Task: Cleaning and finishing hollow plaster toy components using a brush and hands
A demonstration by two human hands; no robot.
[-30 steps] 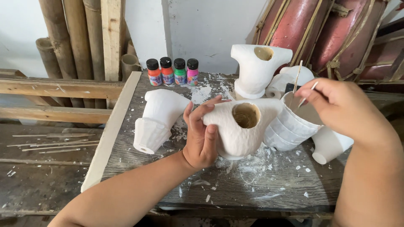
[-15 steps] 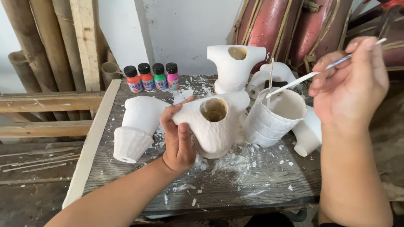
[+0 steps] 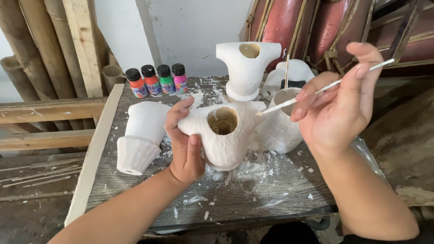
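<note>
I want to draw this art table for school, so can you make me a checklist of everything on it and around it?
Surface: grey wooden table, splashed with white flecks.
Job's things: white plaster vase with open top, gripped by left hand; thin paintbrush pinched in right hand, tip at the vase's right side.
Clutter: four small paint bottles, orange, red, green, pink; white cup with a stick in it; tipped white figure; upright white figure.
Grippers: both hands bare, each holding.
Cables: nothing seen.
Surroundings: bamboo poles, wooden planks, white wall.
</note>
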